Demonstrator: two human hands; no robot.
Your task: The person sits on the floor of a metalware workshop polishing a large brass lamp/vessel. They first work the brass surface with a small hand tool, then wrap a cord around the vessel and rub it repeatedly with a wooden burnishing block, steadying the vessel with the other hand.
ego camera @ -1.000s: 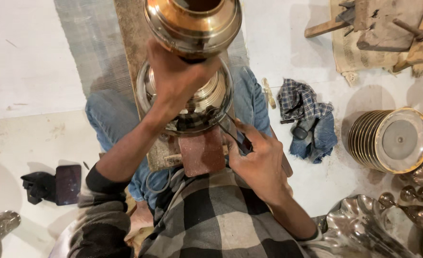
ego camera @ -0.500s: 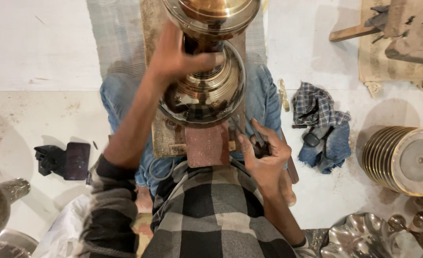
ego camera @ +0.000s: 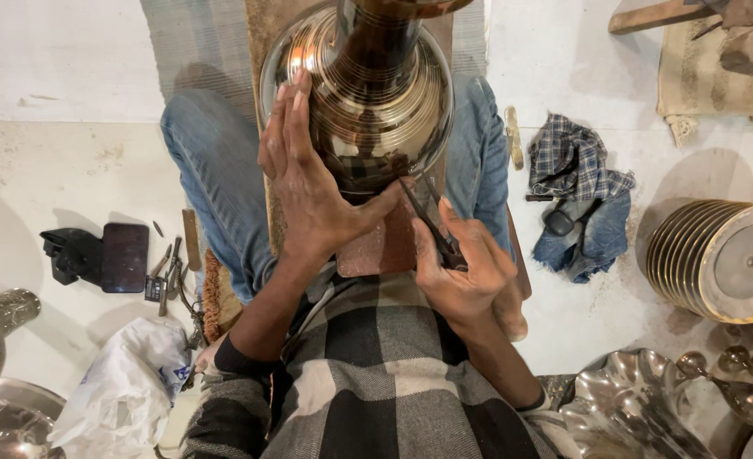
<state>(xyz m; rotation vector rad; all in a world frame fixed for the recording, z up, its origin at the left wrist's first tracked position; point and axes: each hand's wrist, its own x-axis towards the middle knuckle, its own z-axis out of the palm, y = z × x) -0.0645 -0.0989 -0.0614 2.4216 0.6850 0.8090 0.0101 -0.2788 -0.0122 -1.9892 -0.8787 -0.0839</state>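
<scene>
Brass vessel (ego camera: 368,102) upright — left hand (ego camera: 308,170) flat against it, right fingers (ego camera: 461,263) closed round dark tool (ego camera: 427,223).

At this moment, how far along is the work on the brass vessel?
Fine rings already band the brass vessel. In hand: the left hand steadies it while the right hand sets a dark pointed tool to its lower belly. How much remains can't be told.

Floor items: dark phone (ego camera: 125,257), white plastic bag (ego camera: 121,393), checked cloth (ego camera: 574,161), stacked metal plates (ego camera: 716,257), scalloped metal tray (ego camera: 627,408).
</scene>
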